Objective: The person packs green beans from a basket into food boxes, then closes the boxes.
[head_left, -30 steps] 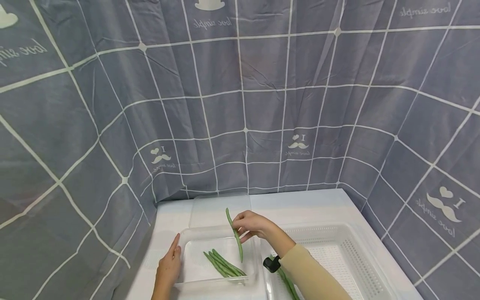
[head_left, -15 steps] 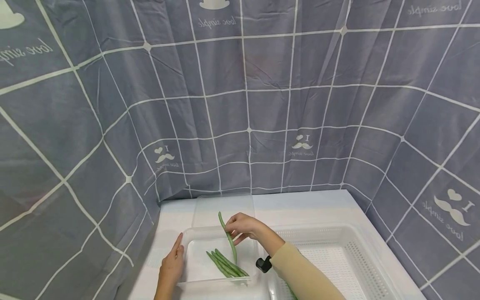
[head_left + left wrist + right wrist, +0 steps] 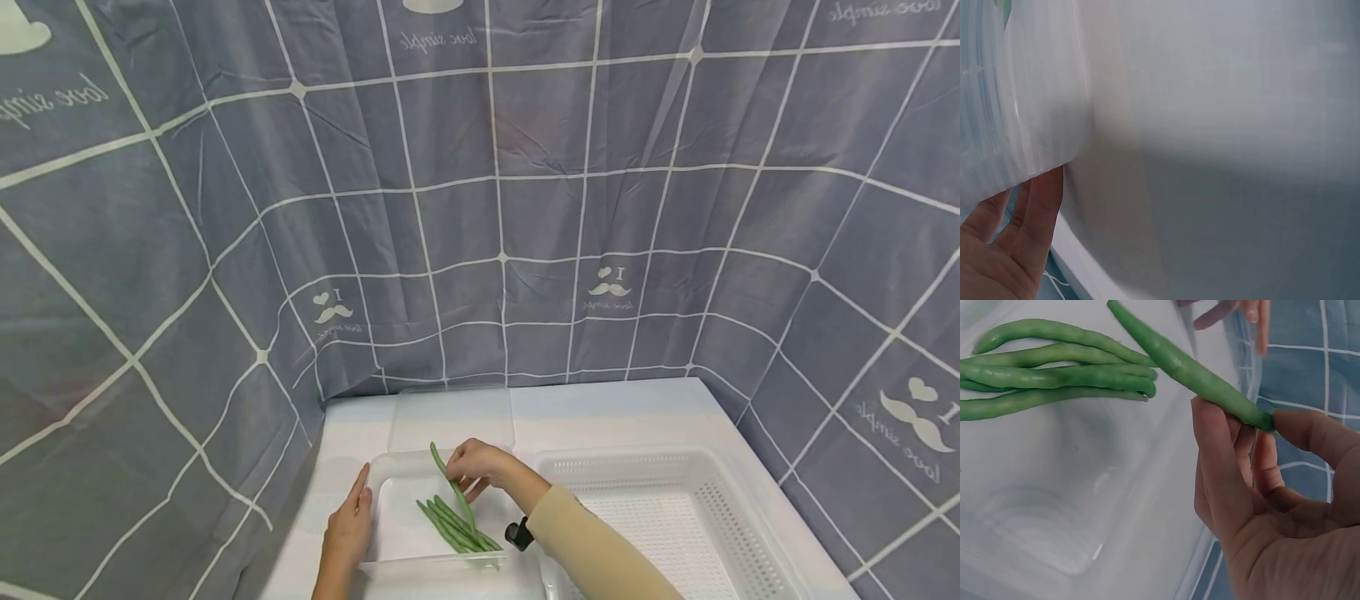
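My right hand [image 3: 477, 467] pinches one green bean [image 3: 1191, 372] between thumb and fingers, above a clear plastic container [image 3: 390, 521]. Inside the container lies a small bunch of green beans [image 3: 453, 527], side by side; the held bean's lower end overlaps them in the head view. My left hand [image 3: 348, 525] rests against the container's left side with fingers straight. In the left wrist view, the fingers [image 3: 1040, 212] touch the container's lower wall, and the palm lies below it.
A white perforated basket [image 3: 738, 517] stands right of the container, partly covered by the right sleeve. Behind the container a clear lid [image 3: 450, 417] lies on the white table [image 3: 600, 408]. Grey checked curtains [image 3: 540, 217] enclose the back and sides.
My right hand has moved left and down with the bean, bringing it over the bunch in the container. The left hand keeps its place at the container's side.
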A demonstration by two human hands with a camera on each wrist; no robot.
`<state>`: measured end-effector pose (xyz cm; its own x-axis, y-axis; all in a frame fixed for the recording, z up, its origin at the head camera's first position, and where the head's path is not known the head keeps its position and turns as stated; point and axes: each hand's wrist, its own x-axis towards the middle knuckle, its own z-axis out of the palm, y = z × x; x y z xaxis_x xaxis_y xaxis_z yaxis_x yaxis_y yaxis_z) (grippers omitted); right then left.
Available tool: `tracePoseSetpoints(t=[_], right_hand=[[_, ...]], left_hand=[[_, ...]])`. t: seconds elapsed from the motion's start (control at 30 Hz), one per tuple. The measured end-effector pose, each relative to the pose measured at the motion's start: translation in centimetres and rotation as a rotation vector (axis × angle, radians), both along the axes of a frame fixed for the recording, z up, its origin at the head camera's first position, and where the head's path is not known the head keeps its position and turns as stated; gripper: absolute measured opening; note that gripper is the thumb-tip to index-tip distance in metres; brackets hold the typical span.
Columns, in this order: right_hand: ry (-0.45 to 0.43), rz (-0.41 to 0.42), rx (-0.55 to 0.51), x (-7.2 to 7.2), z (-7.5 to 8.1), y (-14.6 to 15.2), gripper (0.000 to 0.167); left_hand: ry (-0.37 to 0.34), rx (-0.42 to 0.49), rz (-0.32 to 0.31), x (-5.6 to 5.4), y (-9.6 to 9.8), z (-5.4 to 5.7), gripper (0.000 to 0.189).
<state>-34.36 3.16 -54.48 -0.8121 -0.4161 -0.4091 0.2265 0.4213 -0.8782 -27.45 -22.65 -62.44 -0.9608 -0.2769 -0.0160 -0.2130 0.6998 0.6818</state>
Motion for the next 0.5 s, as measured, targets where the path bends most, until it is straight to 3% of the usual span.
tracePoseSetpoints(t=[0.17,0.5], right_hand=[[0.045,0.002,0.071,0.3,-0.8,-0.7,0.005],[0.093,0.001,0.285,1.0,-2.5,-2.5,0.018]], left_hand=[[0.018,-0.009,-0.007,-0.1,0.0,0.0,0.053],[0.019,-0.012,-0.008,-0.1,-0.1,0.0,0.052]])
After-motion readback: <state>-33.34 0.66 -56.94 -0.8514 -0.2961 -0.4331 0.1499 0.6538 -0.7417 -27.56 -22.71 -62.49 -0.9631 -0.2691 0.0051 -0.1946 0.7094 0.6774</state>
